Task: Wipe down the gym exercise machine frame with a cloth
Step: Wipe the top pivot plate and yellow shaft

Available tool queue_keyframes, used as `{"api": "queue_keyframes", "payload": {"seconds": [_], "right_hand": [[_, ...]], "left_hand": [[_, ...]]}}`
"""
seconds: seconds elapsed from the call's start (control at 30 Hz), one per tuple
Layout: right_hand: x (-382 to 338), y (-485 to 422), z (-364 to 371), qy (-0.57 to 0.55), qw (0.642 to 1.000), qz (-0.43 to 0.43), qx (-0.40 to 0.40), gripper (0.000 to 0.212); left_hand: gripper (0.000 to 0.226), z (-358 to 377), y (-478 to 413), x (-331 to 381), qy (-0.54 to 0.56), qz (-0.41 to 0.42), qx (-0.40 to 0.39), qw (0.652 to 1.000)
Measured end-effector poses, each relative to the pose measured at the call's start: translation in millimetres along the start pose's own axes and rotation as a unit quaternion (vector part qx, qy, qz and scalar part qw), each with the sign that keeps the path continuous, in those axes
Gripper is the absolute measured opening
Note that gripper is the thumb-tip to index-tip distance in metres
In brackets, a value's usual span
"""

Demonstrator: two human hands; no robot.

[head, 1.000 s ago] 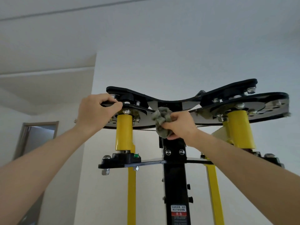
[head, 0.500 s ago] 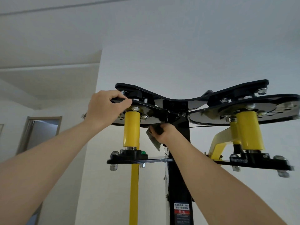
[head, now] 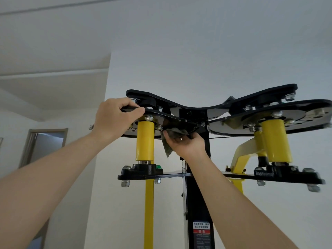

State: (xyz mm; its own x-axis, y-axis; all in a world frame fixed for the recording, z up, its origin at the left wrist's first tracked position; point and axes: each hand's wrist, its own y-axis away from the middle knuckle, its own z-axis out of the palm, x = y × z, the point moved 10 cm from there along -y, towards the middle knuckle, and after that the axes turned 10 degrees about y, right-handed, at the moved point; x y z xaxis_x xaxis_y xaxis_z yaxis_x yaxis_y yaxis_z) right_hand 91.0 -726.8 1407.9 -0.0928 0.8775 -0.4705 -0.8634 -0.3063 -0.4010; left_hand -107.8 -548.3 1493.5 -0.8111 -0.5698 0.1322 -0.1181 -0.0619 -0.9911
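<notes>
The top of the gym machine fills the view: a black centre post, black curved top plates and yellow pivot cylinders. My left hand pinches the edge of the left black pivot plate, above the left yellow cylinder. My right hand holds a grey-green cloth pressed up against the underside of that plate, just left of the centre post. Part of the cloth hangs below my fingers.
A second yellow cylinder and black pivot plate sit to the right. A black lower bracket with bolts runs across below. White wall and ceiling lie behind; a doorway is at the left.
My right hand has moved the cloth from the front of the centre post leftward and up under the left pivot plate. My left hand keeps its grip on the plate edge.
</notes>
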Motion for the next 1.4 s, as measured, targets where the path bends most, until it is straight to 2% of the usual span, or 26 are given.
{"api": "queue_keyframes", "payload": {"seconds": [0.17,0.3,0.4,0.63,0.83,1.03,1.17,1.27,1.4], "right_hand": [[-1.7,-5.5,-1.7,-0.017,1.000,-0.003,-0.017,0.068],[12.5,-21.7,2.6,0.025,0.999,0.016,-0.010,0.082],[14.9,-21.8,5.3,0.061,0.998,0.011,0.001,0.083],[-4.2,7.5,8.6,0.026,0.999,0.001,-0.033,0.079],[-24.3,45.6,22.0,0.032,0.998,-0.007,-0.057,0.075],[-27.6,76.8,33.7,0.125,0.990,-0.049,-0.032,0.042],[-43.6,91.7,37.0,0.233,0.967,-0.104,0.018,0.030],[-67.4,97.8,38.0,0.314,0.934,-0.162,0.059,0.007],[-94.6,97.6,54.2,0.451,0.863,-0.220,0.063,0.020]], "left_hand": [[0.010,0.8,1.1,1.2,-0.015,-0.006,-0.003,1.000],[0.011,1.2,1.0,0.8,-0.012,-0.010,-0.012,1.000],[0.010,2.4,0.7,2.3,-0.013,-0.008,-0.019,1.000],[0.010,1.6,2.0,3.7,-0.011,-0.009,-0.011,1.000],[0.025,0.2,3.9,6.6,-0.027,-0.007,0.014,1.000],[0.024,1.0,5.9,11.8,-0.030,0.005,0.017,0.999],[0.025,0.4,5.3,10.9,-0.032,0.007,0.018,0.999],[0.027,0.5,3.9,11.0,-0.031,0.015,0.018,0.999],[0.028,-0.6,2.5,6.3,-0.028,0.019,0.027,0.999]]}}
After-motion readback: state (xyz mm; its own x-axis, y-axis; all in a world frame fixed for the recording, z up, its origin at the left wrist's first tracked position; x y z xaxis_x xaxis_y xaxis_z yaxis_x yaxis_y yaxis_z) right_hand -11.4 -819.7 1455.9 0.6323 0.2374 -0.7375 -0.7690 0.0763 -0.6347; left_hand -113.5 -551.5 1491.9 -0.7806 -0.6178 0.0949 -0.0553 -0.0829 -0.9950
